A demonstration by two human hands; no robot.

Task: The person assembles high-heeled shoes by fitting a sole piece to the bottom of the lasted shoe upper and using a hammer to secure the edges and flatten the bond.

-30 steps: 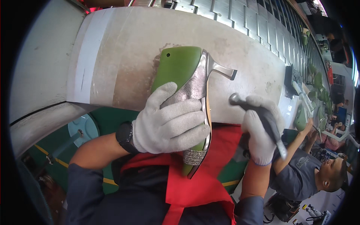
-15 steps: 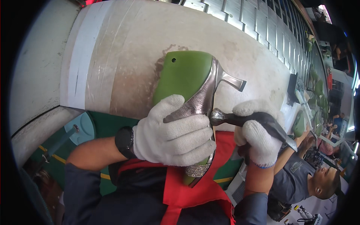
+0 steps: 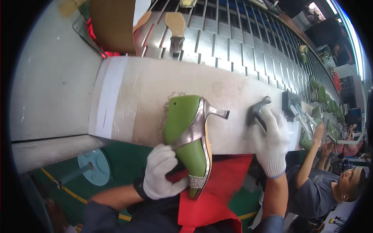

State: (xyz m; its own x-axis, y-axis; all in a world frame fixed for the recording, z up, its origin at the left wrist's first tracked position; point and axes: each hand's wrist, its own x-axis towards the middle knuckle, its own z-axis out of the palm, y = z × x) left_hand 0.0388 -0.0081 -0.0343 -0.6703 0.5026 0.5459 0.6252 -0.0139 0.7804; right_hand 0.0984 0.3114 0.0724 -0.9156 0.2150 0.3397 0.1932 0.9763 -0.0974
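Note:
A metallic high-heeled sandal sits on a green shoe last, lying on its side. Its heel end rests on the bench, and its toe, with a glittering band, reaches past the near edge. My left hand, in a white knitted glove, is curled at the sandal's left side; its fingertips meet the strap and its thumb points to the toe band. My gloved right hand, slightly blurred, grips a dark hammer low over the bench's right part. The hammer's head points away from me.
The pale bench borders a slatted metal conveyor carrying a sole-shaped piece. A brown board stands far left. Right of the hammer is a dark block with metal rods. A co-worker sits at right; a blue stool stands below left.
The hammer has left the sandal's sole and moved right to the bench. My left hand has slid from across the sandal to its left side. The view takes in more conveyor.

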